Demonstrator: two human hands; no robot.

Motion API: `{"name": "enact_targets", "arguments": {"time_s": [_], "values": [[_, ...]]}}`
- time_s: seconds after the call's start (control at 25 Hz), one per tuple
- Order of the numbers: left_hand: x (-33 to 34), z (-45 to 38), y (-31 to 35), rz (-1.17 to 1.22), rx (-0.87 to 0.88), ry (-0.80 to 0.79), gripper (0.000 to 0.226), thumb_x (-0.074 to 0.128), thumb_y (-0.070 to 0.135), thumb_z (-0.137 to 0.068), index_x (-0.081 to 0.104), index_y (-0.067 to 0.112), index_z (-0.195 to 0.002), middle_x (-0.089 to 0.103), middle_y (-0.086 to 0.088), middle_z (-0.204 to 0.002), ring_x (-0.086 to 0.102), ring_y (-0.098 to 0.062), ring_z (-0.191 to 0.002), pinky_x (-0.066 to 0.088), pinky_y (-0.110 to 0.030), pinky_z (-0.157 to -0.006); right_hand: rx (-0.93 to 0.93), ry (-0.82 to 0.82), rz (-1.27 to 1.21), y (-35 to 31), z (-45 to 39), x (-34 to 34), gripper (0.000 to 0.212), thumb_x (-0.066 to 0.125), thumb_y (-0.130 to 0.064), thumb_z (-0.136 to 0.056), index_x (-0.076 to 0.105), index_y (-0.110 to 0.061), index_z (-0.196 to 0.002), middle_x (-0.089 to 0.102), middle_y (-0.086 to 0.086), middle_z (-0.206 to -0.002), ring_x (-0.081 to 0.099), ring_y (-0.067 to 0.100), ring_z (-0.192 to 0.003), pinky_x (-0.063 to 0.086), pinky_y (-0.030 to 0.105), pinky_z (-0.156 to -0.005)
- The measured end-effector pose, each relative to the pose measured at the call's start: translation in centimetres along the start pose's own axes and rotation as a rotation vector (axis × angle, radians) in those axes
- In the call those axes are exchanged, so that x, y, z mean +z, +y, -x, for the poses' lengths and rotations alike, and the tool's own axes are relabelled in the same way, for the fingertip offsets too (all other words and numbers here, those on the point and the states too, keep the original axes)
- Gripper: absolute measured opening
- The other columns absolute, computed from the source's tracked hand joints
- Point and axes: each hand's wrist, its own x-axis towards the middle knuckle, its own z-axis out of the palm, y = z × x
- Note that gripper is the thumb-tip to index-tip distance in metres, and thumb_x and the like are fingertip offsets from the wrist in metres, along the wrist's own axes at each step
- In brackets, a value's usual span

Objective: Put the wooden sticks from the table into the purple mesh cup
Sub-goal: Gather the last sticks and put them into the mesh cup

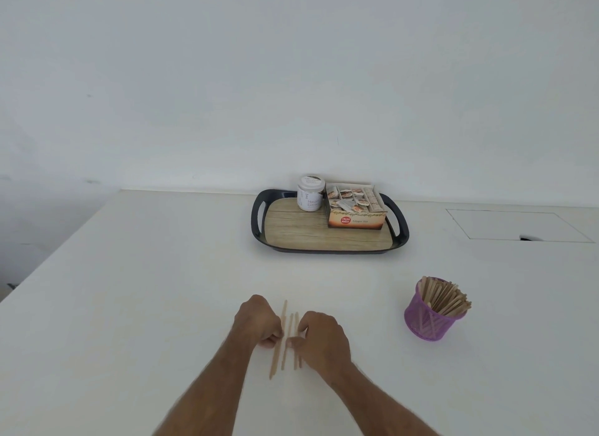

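The tabletop (146, 289) lies bare to the left of the left hand (257, 320) and all along the near edge. Between the right hand (321, 335) and the purple mesh cup (429, 319) runs an open stretch of tabletop with nothing standing in it. The cup's mouth is crowded with wooden sticks (445, 297) that lean toward the right; the left part of the opening shows a little room. The dark tray (259, 215), carrying a jar (310, 192) and a tea box (355, 208), sits well beyond both, against the wall.
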Motion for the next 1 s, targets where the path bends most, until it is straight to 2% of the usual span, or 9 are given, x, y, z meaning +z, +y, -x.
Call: {"name": "enact_targets", "arguments": {"time_s": [0.08,0.16,0.28,0.36,0.48,0.56,0.64,0.84,1.0], "values": [[-0.2,-0.1,-0.2,-0.007,-0.008,0.015,0.010,0.075,-0.006,-0.073,0.075,-0.009,-0.083,0.077,-0.017,-0.071,0.078,-0.029,-0.070,0.066,-0.041,-0.071,0.021,0.004,0.006,-0.1,-0.1,-0.4,0.012,0.070,-0.025,-0.077,0.069,-0.023,-0.089,0.069,-0.008,-0.089,0.067,0.014,-0.082,0.057,0.031,-0.074],[-0.1,-0.3,-0.4,-0.027,-0.004,0.031,0.006,0.073,-0.006,-0.072,0.074,-0.007,-0.077,0.075,-0.015,-0.066,0.077,-0.029,-0.065,0.066,-0.041,-0.067,0.026,0.017,0.034,-0.2,-0.1,-0.6,0.018,0.059,-0.013,-0.077,0.073,-0.021,-0.086,0.073,-0.004,-0.089,0.069,0.016,-0.081,0.059,0.031,-0.072],[0.1,-0.2,-0.3,-0.088,0.014,0.056,0.015,0.081,0.006,-0.067,0.072,-0.003,-0.074,0.073,-0.010,-0.058,0.075,-0.023,-0.055,0.066,-0.035,-0.062,-0.002,0.039,0.051,-0.2,0.0,-0.5,0.011,0.064,-0.028,-0.079,0.071,-0.019,-0.082,0.071,-0.005,-0.087,0.065,0.015,-0.077,0.054,0.029,-0.067],[0.2,0.0,-0.2,-0.167,0.032,0.076,0.025,0.089,0.018,-0.064,0.070,0.004,-0.072,0.072,-0.004,-0.054,0.073,-0.018,-0.051,0.065,-0.030,-0.063,-0.033,0.051,0.105,-0.1,0.1,-0.1,0.021,0.067,-0.040,-0.079,0.066,-0.019,-0.077,0.065,-0.005,-0.084,0.057,0.015,-0.072,0.046,0.027,-0.063],[0.5,-0.2,-0.3,-0.229,0.063,0.109,0.025,0.091,0.018,-0.068,0.071,0.006,-0.079,0.075,-0.006,-0.068,0.076,-0.021,-0.064,0.066,-0.035,-0.073,-0.019,0.104,0.139,0.1,-0.2,0.0,0.022,0.066,-0.031,-0.083,0.061,-0.016,-0.067,0.061,-0.006,-0.074,0.058,0.016,-0.069,0.050,0.027,-0.064],[0.6,-0.3,-0.4,-0.259,0.079,0.108,0.026,0.089,0.017,-0.070,0.072,0.005,-0.086,0.076,-0.009,-0.080,0.076,-0.025,-0.075,0.065,-0.038,-0.079,-0.018,0.106,0.157,0.3,-0.6,-0.2,0.012,0.065,-0.028,-0.086,0.071,-0.018,-0.083,0.069,-0.005,-0.087,0.067,0.017,-0.085,0.054,0.026,-0.071],[0.6,-0.6,-0.4,-0.284,0.095,0.090,0.027,0.087,0.017,-0.072,0.071,0.004,-0.090,0.076,-0.010,-0.085,0.076,-0.027,-0.079,0.064,-0.038,-0.081,-0.025,0.099,0.184,0.5,-1.0,-0.3,0.015,0.062,-0.026,-0.089,0.070,-0.017,-0.097,0.069,-0.002,-0.100,0.065,0.018,-0.098,0.054,0.028,-0.078],[0.4,-0.8,-0.6,-0.282,0.109,0.054,0.012,0.072,0.012,-0.070,0.063,0.004,-0.074,0.069,-0.005,-0.063,0.070,-0.021,-0.054,0.062,-0.028,-0.060,-0.143,0.038,0.370,0.6,-1.0,0.2,0.011,0.046,-0.014,-0.094,0.055,-0.015,-0.100,0.058,0.006,-0.111,0.058,0.022,-0.103,0.047,0.032,-0.080],[0.8,-0.8,-0.8,-0.346,0.157,0.052,0.021,0.071,0.020,-0.069,0.052,0.011,-0.071,0.060,-0.003,-0.066,0.061,-0.021,-0.060,0.049,-0.027,-0.058,-0.152,0.010,0.411,0.9,-1.5,0.1,0.020,0.044,-0.014,-0.094,0.054,-0.010,-0.110,0.057,0.008,-0.115,0.056,0.024,-0.107,0.048,0.033,-0.085]]}}
